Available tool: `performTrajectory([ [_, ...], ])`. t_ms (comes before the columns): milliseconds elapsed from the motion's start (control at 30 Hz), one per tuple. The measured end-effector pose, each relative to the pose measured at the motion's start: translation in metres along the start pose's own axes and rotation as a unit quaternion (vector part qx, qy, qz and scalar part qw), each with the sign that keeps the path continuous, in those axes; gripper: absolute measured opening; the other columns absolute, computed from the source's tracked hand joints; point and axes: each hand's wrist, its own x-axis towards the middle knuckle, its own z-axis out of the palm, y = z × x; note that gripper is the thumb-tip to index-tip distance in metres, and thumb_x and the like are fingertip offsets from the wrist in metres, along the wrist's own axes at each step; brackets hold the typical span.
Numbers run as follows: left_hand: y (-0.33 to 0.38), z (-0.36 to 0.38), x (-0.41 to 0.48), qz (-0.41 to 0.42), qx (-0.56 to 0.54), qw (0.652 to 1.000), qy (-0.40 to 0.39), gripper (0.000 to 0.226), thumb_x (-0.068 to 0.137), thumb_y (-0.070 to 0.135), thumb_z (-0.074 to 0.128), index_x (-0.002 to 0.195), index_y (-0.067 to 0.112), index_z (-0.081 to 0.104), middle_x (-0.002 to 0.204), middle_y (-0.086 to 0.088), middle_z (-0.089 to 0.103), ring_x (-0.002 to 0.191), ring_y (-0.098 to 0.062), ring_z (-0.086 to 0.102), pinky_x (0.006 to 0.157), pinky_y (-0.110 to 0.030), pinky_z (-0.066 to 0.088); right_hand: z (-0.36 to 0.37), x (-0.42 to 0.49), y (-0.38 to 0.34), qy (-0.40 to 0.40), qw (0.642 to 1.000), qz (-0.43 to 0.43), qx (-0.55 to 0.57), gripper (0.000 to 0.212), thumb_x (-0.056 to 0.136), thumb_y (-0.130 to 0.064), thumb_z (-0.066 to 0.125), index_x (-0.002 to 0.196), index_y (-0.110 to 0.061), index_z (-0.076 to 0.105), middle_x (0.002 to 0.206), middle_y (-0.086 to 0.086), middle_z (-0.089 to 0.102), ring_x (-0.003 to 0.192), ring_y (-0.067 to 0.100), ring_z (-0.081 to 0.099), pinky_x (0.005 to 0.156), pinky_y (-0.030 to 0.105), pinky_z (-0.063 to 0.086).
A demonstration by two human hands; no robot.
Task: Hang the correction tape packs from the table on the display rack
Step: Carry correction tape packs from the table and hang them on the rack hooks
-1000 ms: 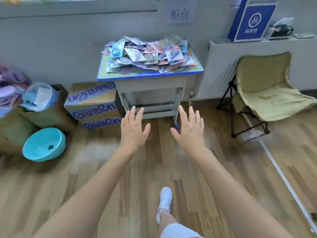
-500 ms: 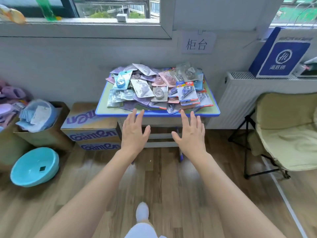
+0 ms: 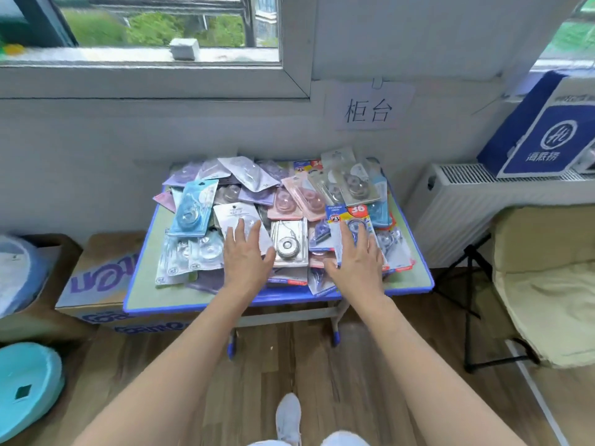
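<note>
Now that I've closed on the table (image 3: 151, 284), my 2 hands have come over the heaped correction tape packs (image 3: 289, 201). The left hand (image 3: 246, 259) and right hand (image 3: 355, 262) lie flat, fingers straight and spread, gripping nothing. Picking can start, though no display rack is in view.

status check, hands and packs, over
Left hand open, right hand open, both over the pile. Correction tape packs heaped on table, none picked up. Display rack not in view; nothing blocking the hands.
</note>
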Motion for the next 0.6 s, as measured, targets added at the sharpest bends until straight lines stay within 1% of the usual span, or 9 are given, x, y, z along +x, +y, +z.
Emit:
performTrajectory([
  [100,0.0,0.01,0.026,-0.012,0.028,0.999,-0.01,0.061,0.096,0.033,0.047,0.15,0.018,0.022,0.158,-0.012,0.01,0.145,-0.033,0.002,0.118,-0.04,0.002,0.008,0.029,0.002,-0.017,0.999,0.028,-0.017,0.076,0.096,-0.042,0.045,0.152,-0.024,-0.003,0.159,0.011,-0.002,0.145,0.036,0.001,0.116,0.045,0.009],
  [167,-0.002,0.017,0.039,-0.028,0.039,0.999,-0.017,0.062,0.095,0.035,0.047,0.15,0.02,0.021,0.159,-0.011,0.008,0.145,-0.035,-0.001,0.118,-0.043,0.002,0.013,0.044,0.004,-0.019,0.998,0.044,-0.029,0.077,0.096,-0.043,0.045,0.152,-0.024,-0.004,0.159,0.012,-0.003,0.145,0.037,0.0,0.116,0.046,0.008],
  [267,-0.006,0.026,0.059,-0.068,0.061,0.996,-0.025,0.066,0.094,0.041,0.047,0.151,0.025,0.017,0.16,-0.009,-0.001,0.144,-0.04,-0.007,0.116,-0.049,-0.001,0.02,0.063,0.008,-0.04,0.996,0.066,-0.043,0.081,0.095,-0.048,0.046,0.152,-0.024,-0.007,0.159,0.014,-0.01,0.144,0.042,-0.004,0.116,0.049,0.005],
  [400,-0.015,0.035,0.075,-0.124,0.094,0.987,-0.037,0.076,0.092,0.053,0.048,0.152,0.029,0.008,0.159,-0.008,-0.013,0.142,-0.045,-0.012,0.115,-0.052,-0.002,0.028,0.08,0.016,-0.076,0.992,0.085,-0.055,0.092,0.089,-0.059,0.05,0.151,-0.026,-0.01,0.158,0.014,-0.015,0.143,0.046,-0.006,0.115,0.053,0.004],
  [500,-0.022,0.042,0.081,-0.15,0.08,0.985,-0.039,0.084,0.089,0.06,0.049,0.152,0.03,0.003,0.158,-0.009,-0.017,0.142,-0.046,-0.012,0.115,-0.05,-0.004,0.033,0.088,0.02,-0.093,0.99,0.088,-0.067,0.098,0.085,-0.066,0.049,0.15,-0.028,-0.014,0.158,0.015,-0.016,0.143,0.046,-0.003,0.115,0.053,0.007],
  [600,-0.023,0.047,0.085,-0.165,0.063,0.984,-0.033,0.093,0.083,0.063,0.055,0.152,0.03,0.003,0.158,-0.009,-0.016,0.142,-0.045,-0.012,0.116,-0.049,-0.004,0.036,0.091,0.023,-0.1,0.988,0.082,-0.079,0.101,0.083,-0.068,0.051,0.15,-0.029,-0.014,0.157,0.015,-0.017,0.143,0.045,0.002,0.115,0.051,0.01],
])
